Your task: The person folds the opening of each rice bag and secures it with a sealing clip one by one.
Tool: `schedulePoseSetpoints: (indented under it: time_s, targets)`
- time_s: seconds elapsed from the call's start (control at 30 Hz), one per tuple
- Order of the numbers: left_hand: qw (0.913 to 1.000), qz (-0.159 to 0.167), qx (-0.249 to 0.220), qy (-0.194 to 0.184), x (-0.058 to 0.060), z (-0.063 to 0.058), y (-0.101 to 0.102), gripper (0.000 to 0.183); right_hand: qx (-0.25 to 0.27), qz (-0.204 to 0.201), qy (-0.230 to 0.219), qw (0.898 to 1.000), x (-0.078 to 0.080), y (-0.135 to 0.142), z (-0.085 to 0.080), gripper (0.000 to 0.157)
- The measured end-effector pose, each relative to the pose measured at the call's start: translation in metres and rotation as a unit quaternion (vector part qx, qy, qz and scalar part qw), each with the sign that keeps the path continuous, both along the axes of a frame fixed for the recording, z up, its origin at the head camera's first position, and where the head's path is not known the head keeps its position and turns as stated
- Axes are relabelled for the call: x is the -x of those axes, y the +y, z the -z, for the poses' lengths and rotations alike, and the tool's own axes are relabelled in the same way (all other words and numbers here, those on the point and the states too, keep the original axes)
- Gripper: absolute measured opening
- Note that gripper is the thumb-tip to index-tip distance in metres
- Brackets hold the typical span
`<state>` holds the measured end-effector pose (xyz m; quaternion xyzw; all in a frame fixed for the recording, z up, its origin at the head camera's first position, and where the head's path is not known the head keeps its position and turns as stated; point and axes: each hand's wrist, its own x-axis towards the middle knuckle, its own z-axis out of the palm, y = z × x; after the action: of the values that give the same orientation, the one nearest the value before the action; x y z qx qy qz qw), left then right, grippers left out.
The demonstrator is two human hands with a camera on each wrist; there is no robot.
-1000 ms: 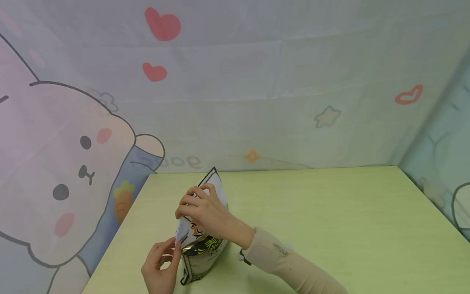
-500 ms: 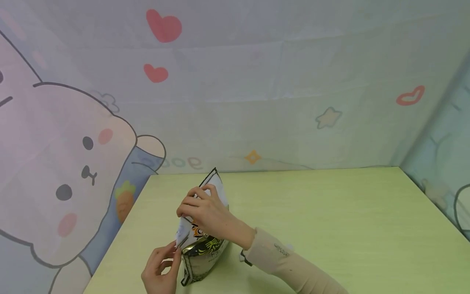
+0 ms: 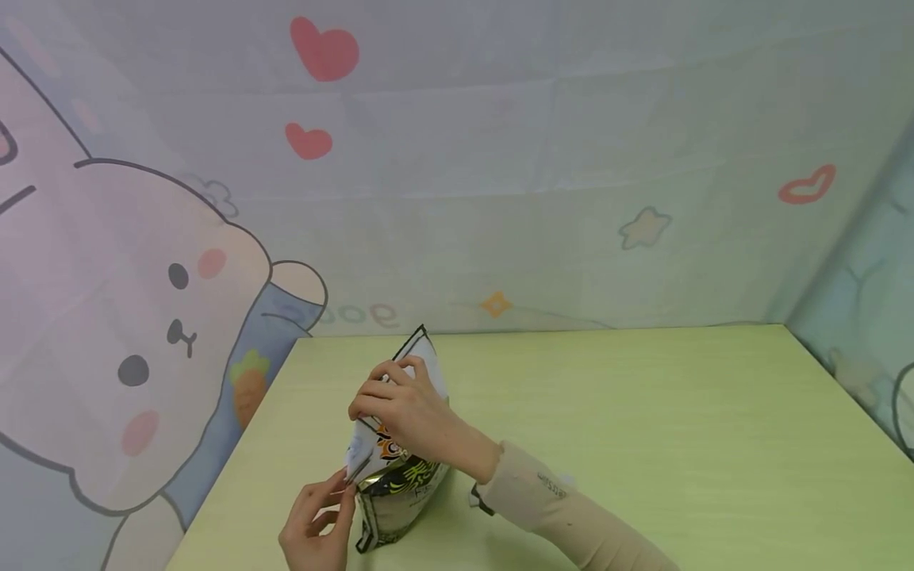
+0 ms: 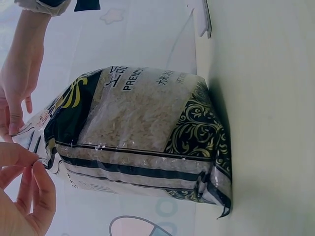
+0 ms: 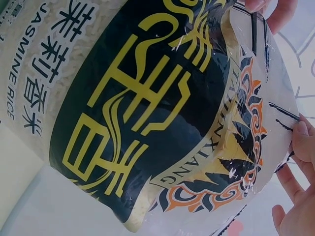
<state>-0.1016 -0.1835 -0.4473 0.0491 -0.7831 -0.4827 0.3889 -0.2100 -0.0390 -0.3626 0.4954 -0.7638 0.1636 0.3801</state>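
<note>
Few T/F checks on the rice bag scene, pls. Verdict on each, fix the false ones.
1. The right hand holds the top of the rice bag. True.
2. The bag lies flat on its side. False: it stands on the table.
3. The bag reads BASMATI RICE. False: its lettering says JASMINE RICE.
4. The left hand pinches the bag near a top corner. True.
5. The bag hides its contents completely. False: rice grains show through.

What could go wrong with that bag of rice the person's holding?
The left hand pinches one top corner of the bag, so that corner might slip free or tear. The right hand also grips near the top while the bag stands on the table, so a hard tug could tip it. Rice shows through the bag; if that split, grains might spill.
</note>
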Motion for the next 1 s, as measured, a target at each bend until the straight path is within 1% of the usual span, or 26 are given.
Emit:
schedulePoseSetpoints:
  time_s: [0.13,0.33,0.5,0.77,1.0]
  targets:
    - [1.0,0.002,-0.004,0.0,-0.001,0.0,0.0,0.023,0.005,-0.012,-0.011,1.0,0.001,0.001,0.002,0.028]
    - [0.9999,0.002,-0.007,-0.012,-0.002,0.0,0.0,0.023,0.012,-0.041,-0.041,0.998,0.001,0.005,0.003,0.018]
    - [0.9999,-0.001,-0.013,-0.011,-0.002,0.0,0.0,0.023,0.023,-0.058,-0.049,0.997,0.0,0.008,0.006,0.019]
    - [0.9997,0.004,-0.023,0.009,0.0,0.001,0.0,0.023,0.034,-0.066,-0.046,0.996,-0.002,0.013,0.012,0.021]
    - [0.9996,0.004,-0.029,0.001,0.0,0.001,0.0,0.023,0.036,-0.065,-0.03,0.997,-0.002,0.021,0.013,0.024]
